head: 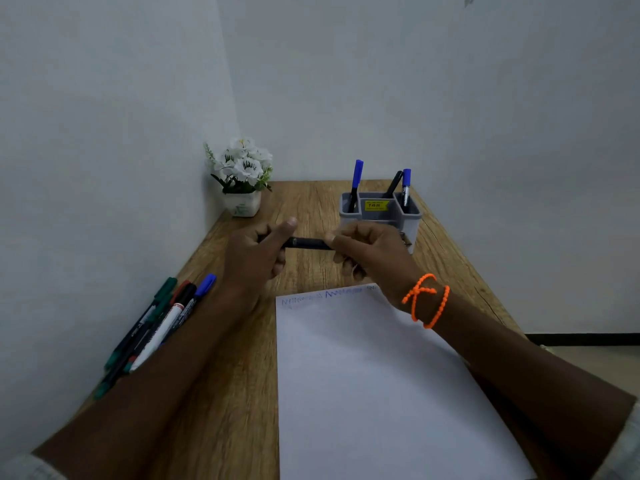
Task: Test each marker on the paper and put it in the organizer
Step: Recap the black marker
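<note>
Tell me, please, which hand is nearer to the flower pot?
Left. The left hand is just in front of the flower pot; the right hand is farther, by the organizer.

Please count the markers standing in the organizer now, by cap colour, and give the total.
Blue-capped markers: 2
Black marker: 1
Total in the organizer: 3
</note>
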